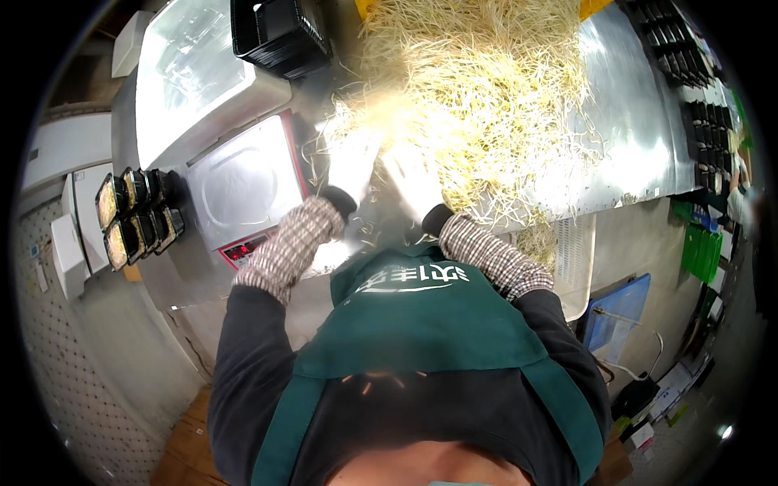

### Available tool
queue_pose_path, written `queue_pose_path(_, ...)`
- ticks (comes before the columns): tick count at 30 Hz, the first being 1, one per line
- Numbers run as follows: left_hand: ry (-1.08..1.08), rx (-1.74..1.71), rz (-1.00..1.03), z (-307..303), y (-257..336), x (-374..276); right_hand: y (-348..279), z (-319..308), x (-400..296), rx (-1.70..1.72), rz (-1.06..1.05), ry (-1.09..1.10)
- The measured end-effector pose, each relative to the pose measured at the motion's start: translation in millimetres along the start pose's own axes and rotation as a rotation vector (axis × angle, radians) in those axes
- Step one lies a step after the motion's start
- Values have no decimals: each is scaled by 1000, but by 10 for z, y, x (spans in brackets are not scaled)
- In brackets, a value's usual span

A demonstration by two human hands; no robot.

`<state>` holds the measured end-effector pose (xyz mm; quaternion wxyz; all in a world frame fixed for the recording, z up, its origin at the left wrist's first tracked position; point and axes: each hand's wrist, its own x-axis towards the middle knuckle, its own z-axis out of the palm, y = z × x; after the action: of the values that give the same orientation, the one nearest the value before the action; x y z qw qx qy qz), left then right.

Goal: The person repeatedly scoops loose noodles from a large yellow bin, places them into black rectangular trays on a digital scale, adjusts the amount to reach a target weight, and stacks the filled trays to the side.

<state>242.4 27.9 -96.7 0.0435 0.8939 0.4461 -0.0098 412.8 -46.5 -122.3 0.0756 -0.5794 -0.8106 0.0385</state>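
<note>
A large heap of pale yellow bean sprouts [486, 109] spreads over the steel table [644, 140] in front of me. My left hand [352, 159] and my right hand [414, 179] reach side by side to the heap's near left edge. Both look white and are washed out by glare. Their fingers merge with the bright sprouts, so I cannot make out whether they grip any. Left of my left hand lies a digital weighing scale [240, 173] with a bare plate and a lit red display. Loose sprouts are scattered near my wrists.
A stack of black plastic trays [285, 42] stands beyond the scale, beside a white tub [194, 85]. Filled black trays [137, 212] sit at the table's left edge. More black trays [674, 48] line the far right. A white crate [577, 261] holding sprouts is below the near edge.
</note>
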Motion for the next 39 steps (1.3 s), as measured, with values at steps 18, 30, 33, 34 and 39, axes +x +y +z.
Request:
queue_pose_path(18, -124, -576, 140, -17, -139, 665, 1177, -964, 451, -12, -62, -237)
queue_pose_path(30, -105, -302, 202, 161, -187, -97, 1638, -1853, 352, -8, 64, -186)
queue_pose_path(33, 16, -650, -75, -242, -397, 271, 1138, -1772, 476, 42, 10, -27)
queue_pose_path(34, 113, -1144, -358, -212, -430, 385, 977, -1616, 534, 92, -33, 0)
queue_pose_path(39, 16, -887, -319, 73, -308, 548, 475, -914, 543, 67, -122, -179)
